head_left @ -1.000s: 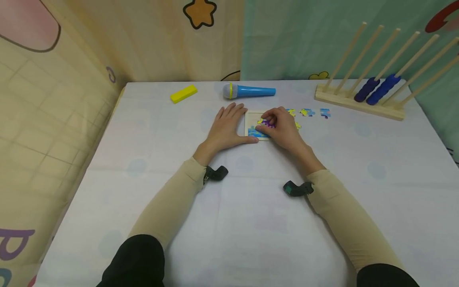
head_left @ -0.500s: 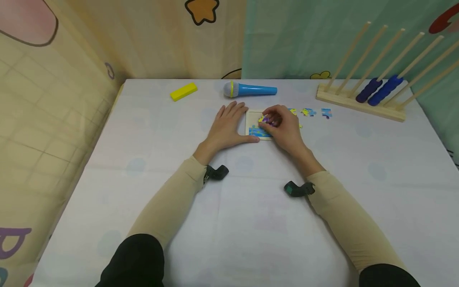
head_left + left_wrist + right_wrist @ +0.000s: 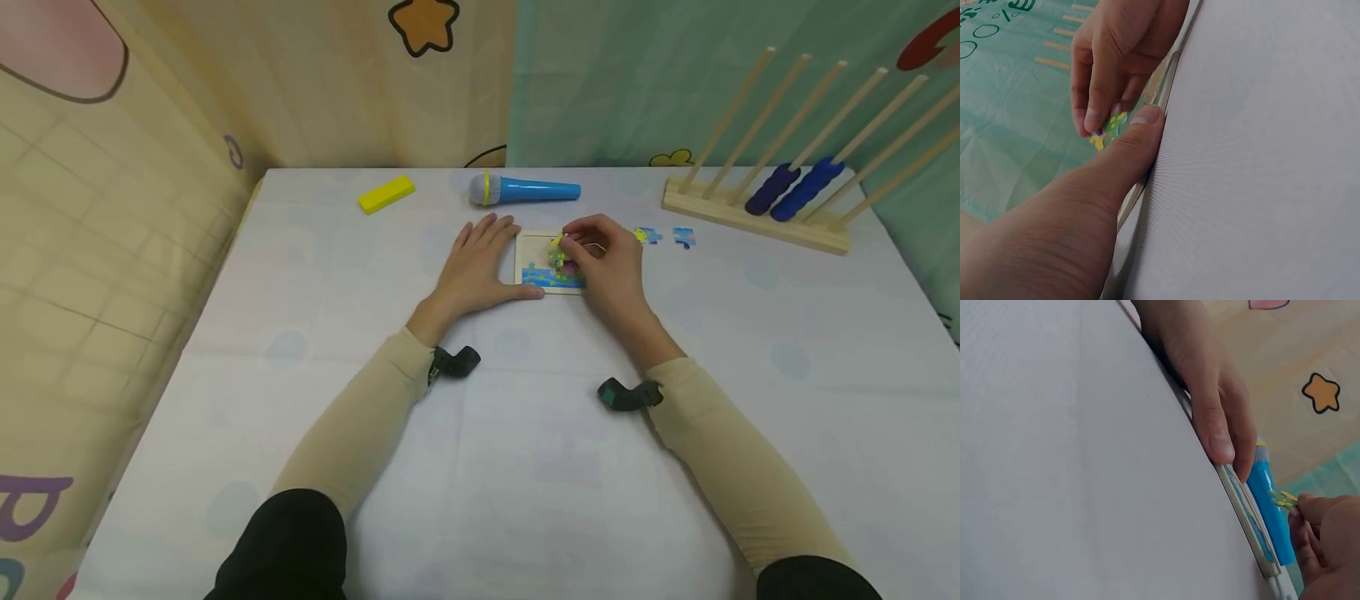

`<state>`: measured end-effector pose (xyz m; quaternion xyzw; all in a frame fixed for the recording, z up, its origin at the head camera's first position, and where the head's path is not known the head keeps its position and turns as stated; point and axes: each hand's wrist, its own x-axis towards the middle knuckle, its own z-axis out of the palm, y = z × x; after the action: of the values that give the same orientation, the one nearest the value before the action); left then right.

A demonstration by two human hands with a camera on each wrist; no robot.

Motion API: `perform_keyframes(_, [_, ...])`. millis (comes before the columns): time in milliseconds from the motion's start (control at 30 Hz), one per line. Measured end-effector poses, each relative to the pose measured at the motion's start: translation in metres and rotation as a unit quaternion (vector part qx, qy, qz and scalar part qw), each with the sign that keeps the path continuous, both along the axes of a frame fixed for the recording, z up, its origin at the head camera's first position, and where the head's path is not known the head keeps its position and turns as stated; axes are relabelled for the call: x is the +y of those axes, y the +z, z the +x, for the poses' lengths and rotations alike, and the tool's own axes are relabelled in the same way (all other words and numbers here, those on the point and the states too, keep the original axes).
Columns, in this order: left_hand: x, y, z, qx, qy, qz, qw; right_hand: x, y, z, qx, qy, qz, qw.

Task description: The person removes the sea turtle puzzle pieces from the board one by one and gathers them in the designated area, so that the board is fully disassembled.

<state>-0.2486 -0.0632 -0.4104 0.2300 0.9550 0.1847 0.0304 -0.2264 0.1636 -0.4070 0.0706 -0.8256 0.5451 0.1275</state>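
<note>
My left hand [image 3: 472, 268] lies beside a small wooden puzzle tray [image 3: 533, 247], fingers spread and straight, the thumb along its near edge. Blue puzzle pieces [image 3: 536, 276] fill the tray's near part, and its far left part shows bare wood. Between thumb and fingertips my right hand [image 3: 611, 265] pinches a green and yellow puzzle piece [image 3: 557, 257]. In the right wrist view this puzzle piece [image 3: 1284, 499] is raised above the tray [image 3: 1244, 515]. The right hand hides the tray's right side.
Two loose puzzle pieces [image 3: 648, 236] [image 3: 684, 237] lie right of the right hand. Behind the tray is a blue toy microphone [image 3: 536, 190], with a yellow block [image 3: 386, 194] to its left. A wooden peg rack [image 3: 753, 221] with blue beads stands at the back right.
My right hand has shifted slightly right with the puzzle piece, which now shows more green and yellow and less purple. Loose pieces beside that hand are now covered. The left hand stays put.
</note>
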Motion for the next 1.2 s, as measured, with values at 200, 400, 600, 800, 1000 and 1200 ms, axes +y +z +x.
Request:
perform_keyframes(200, [0.004,0.004,0.002,-0.009,0.001,-0.008,0.9999,0.037,0.011,0.009,-0.031,-0.033,0.004,0.999])
perform_keyframes(400, [0.003,0.002,0.000,-0.012,-0.002,-0.002,0.9999,0.083,0.010,0.015,-0.042,-0.093,0.009,0.995])
perform_keyframes(600, [0.003,0.001,0.000,-0.012,-0.003,0.002,0.9999,0.103,0.002,0.015,-0.031,-0.122,0.043,0.991])
perform_keyframes(800, [0.003,0.001,0.001,-0.008,0.000,0.003,1.0000,0.106,-0.006,0.016,-0.005,-0.124,0.099,0.987])
perform_keyframes(1000, [0.002,0.001,0.002,-0.013,-0.003,0.004,0.9999,0.106,-0.007,0.017,0.004,-0.160,0.137,0.978])
perform_keyframes(1200, [0.002,0.001,0.002,-0.010,-0.001,0.007,0.9999,0.103,-0.008,0.018,0.015,-0.155,0.140,0.978])
